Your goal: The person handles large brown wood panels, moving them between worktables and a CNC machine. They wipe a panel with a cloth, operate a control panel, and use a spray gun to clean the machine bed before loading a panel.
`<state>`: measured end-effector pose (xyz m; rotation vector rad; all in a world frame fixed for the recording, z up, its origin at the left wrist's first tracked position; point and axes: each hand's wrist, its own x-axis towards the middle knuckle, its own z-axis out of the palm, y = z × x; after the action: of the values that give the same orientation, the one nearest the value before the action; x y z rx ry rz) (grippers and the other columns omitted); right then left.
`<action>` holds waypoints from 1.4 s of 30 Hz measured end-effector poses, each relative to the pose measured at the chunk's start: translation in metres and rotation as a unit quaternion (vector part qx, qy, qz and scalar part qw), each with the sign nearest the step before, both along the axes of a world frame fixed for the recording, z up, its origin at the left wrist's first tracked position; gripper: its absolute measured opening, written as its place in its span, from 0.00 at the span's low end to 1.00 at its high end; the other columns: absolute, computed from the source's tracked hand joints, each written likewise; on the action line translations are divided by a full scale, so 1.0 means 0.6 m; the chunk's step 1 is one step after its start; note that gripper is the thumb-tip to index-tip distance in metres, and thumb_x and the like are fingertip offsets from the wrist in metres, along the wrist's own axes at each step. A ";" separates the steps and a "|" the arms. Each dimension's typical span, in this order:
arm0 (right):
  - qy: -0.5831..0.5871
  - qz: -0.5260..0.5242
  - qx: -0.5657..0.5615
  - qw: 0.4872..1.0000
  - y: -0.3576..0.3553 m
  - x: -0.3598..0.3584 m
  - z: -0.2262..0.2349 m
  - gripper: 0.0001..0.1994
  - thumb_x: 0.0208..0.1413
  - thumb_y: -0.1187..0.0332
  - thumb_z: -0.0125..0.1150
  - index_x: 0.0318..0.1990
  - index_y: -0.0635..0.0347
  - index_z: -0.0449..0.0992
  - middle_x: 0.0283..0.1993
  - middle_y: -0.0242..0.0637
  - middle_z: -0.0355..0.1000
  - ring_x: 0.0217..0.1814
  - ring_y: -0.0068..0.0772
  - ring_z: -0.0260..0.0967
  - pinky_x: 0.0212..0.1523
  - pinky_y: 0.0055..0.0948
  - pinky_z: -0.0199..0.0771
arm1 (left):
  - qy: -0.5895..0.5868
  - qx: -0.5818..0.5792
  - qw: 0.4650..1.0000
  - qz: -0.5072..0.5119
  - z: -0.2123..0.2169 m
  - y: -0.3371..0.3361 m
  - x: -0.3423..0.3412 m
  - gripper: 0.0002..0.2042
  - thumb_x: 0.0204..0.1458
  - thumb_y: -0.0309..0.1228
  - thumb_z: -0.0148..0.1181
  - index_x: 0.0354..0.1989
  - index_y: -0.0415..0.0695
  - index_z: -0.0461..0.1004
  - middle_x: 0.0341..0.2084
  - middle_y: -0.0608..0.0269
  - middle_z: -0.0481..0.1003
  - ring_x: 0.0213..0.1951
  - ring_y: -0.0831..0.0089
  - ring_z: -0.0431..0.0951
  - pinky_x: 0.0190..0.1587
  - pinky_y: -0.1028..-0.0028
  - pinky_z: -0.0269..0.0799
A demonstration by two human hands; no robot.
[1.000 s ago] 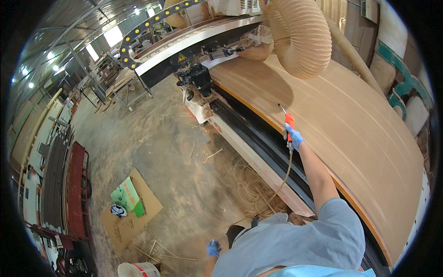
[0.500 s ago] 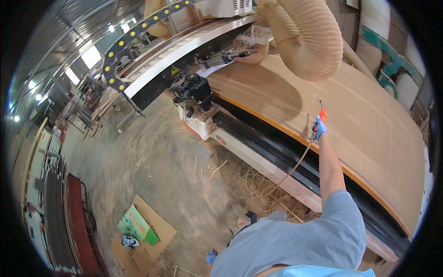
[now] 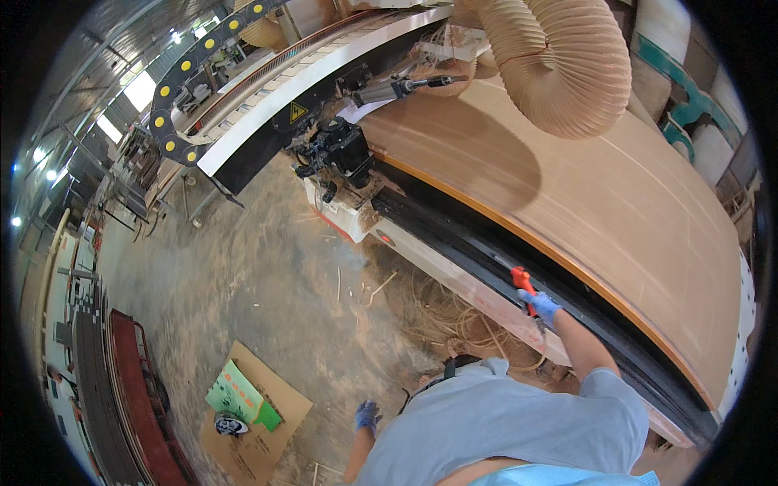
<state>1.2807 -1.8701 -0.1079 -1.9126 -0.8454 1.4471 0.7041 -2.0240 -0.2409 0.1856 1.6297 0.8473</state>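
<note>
In a blue glove, my right hand (image 3: 543, 308) is closed around a red air blow gun (image 3: 523, 280). Its thin nozzle points up and left over the black rail channel (image 3: 458, 231) along the machine's near side. A thin pale hose (image 3: 502, 344) lies below, its upper end partly hidden near the grip. Beyond the channel spreads a large flat brown board (image 3: 648, 235) with an orange near edge. My left hand (image 3: 367, 415), also gloved in blue, hangs low beside my body over the floor. Its fingers look slightly apart, with nothing visible in them.
A wide ribbed duct (image 3: 559, 69) hangs over the board. The white machine gantry (image 3: 324, 73) crosses at the upper left, with a black motor unit (image 3: 348, 150) at its end. Cardboard (image 3: 251, 437) with a green bag (image 3: 243, 394) lies on the dusty floor. A red cart (image 3: 142, 389) stands left.
My right hand has drawn the blow gun back from above the board to over the rail channel. My left hand has come further into view, and the whole view has shifted slightly.
</note>
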 end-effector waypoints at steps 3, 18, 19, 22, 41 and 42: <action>0.041 -0.020 -0.004 0.999 0.077 -0.035 -0.019 0.25 0.45 0.40 0.59 0.27 0.56 0.74 0.19 0.30 0.65 0.20 0.25 0.60 0.23 0.27 0.58 | -0.017 0.001 1.000 -0.004 0.009 0.020 0.026 0.16 0.54 0.38 0.53 0.50 0.50 0.65 0.42 0.62 0.72 0.40 0.65 0.72 0.35 0.60 0.70; 0.145 -0.044 0.091 0.984 0.510 -0.220 0.006 0.30 0.44 0.37 0.57 0.37 0.58 0.76 0.20 0.31 0.67 0.13 0.24 0.57 0.16 0.24 0.55 | 0.125 -0.031 0.991 -0.038 0.000 -0.027 0.043 0.12 0.54 0.38 0.53 0.44 0.48 0.66 0.37 0.60 0.73 0.37 0.65 0.74 0.34 0.63 0.71; 0.147 -0.021 0.097 0.984 0.528 -0.239 0.019 0.30 0.44 0.37 0.57 0.37 0.58 0.76 0.20 0.32 0.67 0.14 0.24 0.58 0.17 0.25 0.56 | 0.125 -0.033 0.991 -0.026 -0.010 -0.046 0.044 0.12 0.54 0.38 0.54 0.44 0.48 0.66 0.37 0.60 0.73 0.37 0.65 0.74 0.34 0.63 0.71; 0.137 0.003 0.107 0.985 0.585 -0.266 0.047 0.31 0.44 0.36 0.57 0.38 0.58 0.76 0.22 0.34 0.68 0.17 0.26 0.59 0.19 0.27 0.57 | 0.121 -0.028 0.992 0.000 -0.027 -0.068 0.048 0.12 0.54 0.37 0.54 0.44 0.48 0.66 0.37 0.59 0.73 0.37 0.65 0.74 0.34 0.64 0.71; 0.249 -0.189 0.095 0.945 0.425 -0.170 0.065 0.25 0.44 0.39 0.59 0.30 0.54 0.72 0.21 0.30 0.66 0.20 0.24 0.61 0.20 0.25 0.57 | 0.167 0.012 0.960 -0.225 -0.109 -0.017 0.030 0.10 0.54 0.38 0.54 0.39 0.46 0.68 0.33 0.58 0.73 0.34 0.67 0.74 0.34 0.68 0.71; 0.231 -0.217 0.128 0.940 0.394 -0.141 0.039 0.26 0.43 0.38 0.59 0.31 0.54 0.72 0.21 0.30 0.66 0.20 0.24 0.61 0.21 0.24 0.57 | 0.202 0.006 0.927 -0.317 -0.114 0.003 0.025 0.10 0.54 0.38 0.53 0.38 0.46 0.68 0.33 0.59 0.73 0.33 0.67 0.74 0.34 0.67 0.71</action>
<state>1.1958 -1.6340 -0.0844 -1.3691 -0.3386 1.3487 0.7193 -2.0220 -0.3093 0.8934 1.7801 0.3240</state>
